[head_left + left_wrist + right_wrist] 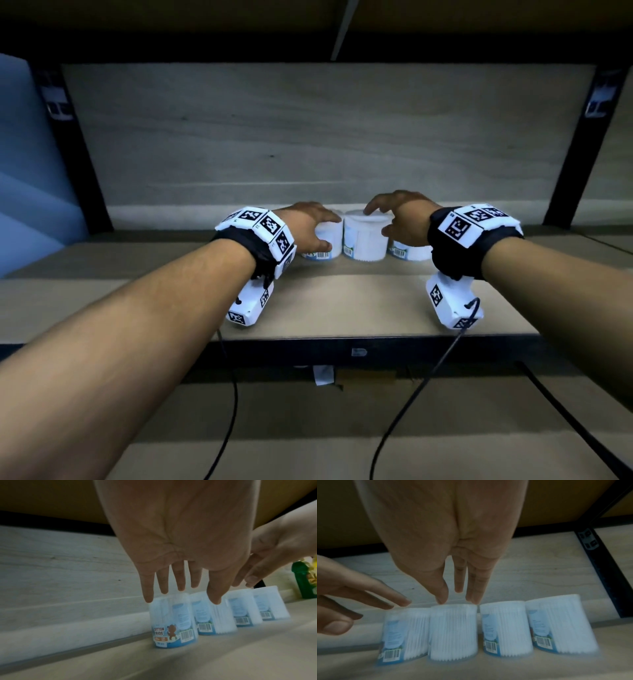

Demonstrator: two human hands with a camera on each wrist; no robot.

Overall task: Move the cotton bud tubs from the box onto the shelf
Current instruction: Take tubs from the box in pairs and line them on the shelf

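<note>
Four cotton bud tubs stand upright in a row near the back of the shelf [342, 301], side by side and touching or nearly so, just in front of the pale wood-grain back panel [308, 137]. At the left end, the first tub [173, 622], with its "COTTON BUDS" label and a barcode facing forward, sits under the left hand [308, 228], whose fingers [147, 588] are straight and spread, tips at the tub's top rim; the motion blur leaves it unclear whether they press on it or only hover, but nothing is curled around it. Next along, the second tub [453, 632] shows its packed white sticks, and the right hand [400, 219] reaches down over it with relaxed, extended fingers [476, 588] whose tips meet the lid's edge, again holding nothing. The third tub [505, 628] and the fourth tub [559, 626] stand free to the right, barcodes low on their labels. Further right, seen only from the left wrist, a green container [303, 581] stands on the shelf, well apart from the row. A black upright post [575, 154] frames the shelf's right side.
</note>
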